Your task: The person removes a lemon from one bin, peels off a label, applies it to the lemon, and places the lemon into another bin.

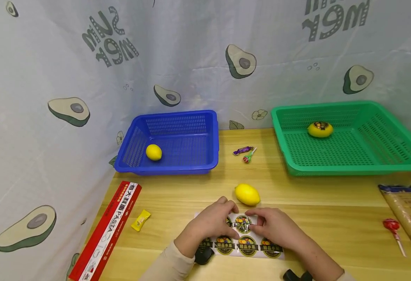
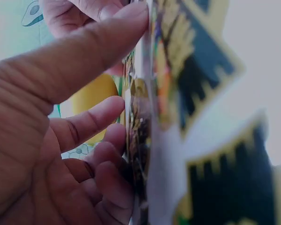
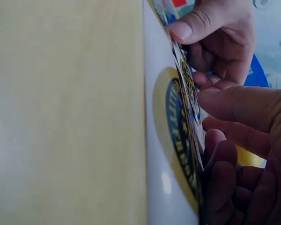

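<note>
Left hand (image 1: pixel 210 226) and right hand (image 1: pixel 277 228) side by side, fingers curled, thumbs pinching.

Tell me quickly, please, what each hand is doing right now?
Left hand: pinches the sticker sheet at its far edge.
Right hand: pinches the same sheet, fingertips at a round sticker.

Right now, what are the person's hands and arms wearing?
Both hands, the left hand and the right hand, are bare, with no gloves or rings visible. Cream long sleeves cover the forearms, and a small black device sits at each wrist.
</note>
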`<state>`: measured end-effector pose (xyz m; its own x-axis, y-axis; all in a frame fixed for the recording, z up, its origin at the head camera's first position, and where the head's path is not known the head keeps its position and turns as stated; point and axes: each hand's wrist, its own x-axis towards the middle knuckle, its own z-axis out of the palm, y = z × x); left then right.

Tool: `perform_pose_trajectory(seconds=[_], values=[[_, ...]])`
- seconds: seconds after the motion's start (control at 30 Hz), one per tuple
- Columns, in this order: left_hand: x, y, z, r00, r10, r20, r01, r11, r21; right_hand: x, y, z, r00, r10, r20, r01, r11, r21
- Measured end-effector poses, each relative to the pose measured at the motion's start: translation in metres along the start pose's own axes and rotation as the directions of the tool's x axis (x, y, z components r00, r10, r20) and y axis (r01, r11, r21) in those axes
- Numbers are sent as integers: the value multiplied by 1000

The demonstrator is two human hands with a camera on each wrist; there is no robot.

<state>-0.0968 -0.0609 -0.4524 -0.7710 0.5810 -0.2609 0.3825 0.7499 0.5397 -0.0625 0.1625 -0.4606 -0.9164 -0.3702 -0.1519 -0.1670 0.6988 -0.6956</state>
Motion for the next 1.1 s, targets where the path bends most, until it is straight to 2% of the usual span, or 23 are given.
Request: perform_pose_trajectory(seconds=[0.1, 0.37, 0.7, 0.87, 1.1], values=[[1, -1, 1, 1000, 0, -9, 0, 1000, 8, 5, 0, 0, 1000, -18, 8, 18, 999, -37], [3, -2, 1, 1000, -22, -1, 22, 1000, -5, 10, 2, -1, 999, -43, 29, 43, 999, -1], [5, -3, 1, 1000, -25, -5, 25, 1000, -10, 11, -2, -1, 1000, -9, 18, 8, 1000, 16], [5, -4, 2, 1000, -23, -9, 23, 1000, -5, 10, -7, -3, 1000, -20, 1, 20, 1000, 20], [5, -4, 2, 1000, -7, -5, 7, 1000, 15, 3, -12, -19, 1000, 10, -12, -8, 991, 133]])
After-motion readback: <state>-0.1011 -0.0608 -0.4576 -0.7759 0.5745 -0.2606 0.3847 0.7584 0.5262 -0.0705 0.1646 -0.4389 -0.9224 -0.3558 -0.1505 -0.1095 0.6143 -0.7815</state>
